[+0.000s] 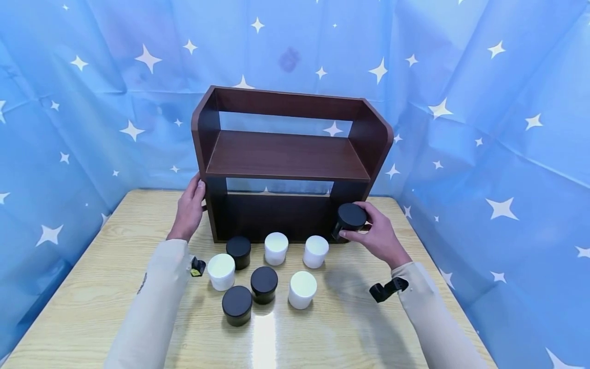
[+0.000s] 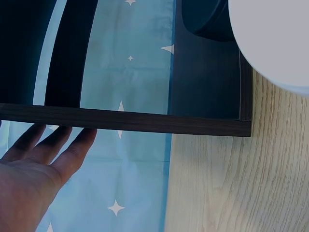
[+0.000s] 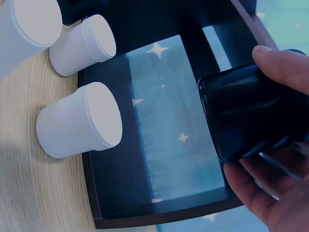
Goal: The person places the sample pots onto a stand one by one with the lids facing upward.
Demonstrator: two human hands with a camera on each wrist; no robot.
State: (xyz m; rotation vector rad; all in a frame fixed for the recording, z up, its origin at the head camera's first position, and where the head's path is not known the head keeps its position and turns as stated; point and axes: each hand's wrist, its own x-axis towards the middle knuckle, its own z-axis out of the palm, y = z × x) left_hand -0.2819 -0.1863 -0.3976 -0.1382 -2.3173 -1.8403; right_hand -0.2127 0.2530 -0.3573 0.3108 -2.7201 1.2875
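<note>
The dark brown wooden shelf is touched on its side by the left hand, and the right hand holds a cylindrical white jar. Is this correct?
One detail is wrong: the right hand holds a cylindrical black jar, not a white one, as the head view shows. The left hand does touch the side of the dark brown wooden shelf.

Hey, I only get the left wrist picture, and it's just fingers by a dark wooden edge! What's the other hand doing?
Observer: The right hand holds a black jar near the right end of the shelf.
Operator: Cool! How many other jars are there?
Observer: Seven stand on the table: four white jars and three black jars.
</note>
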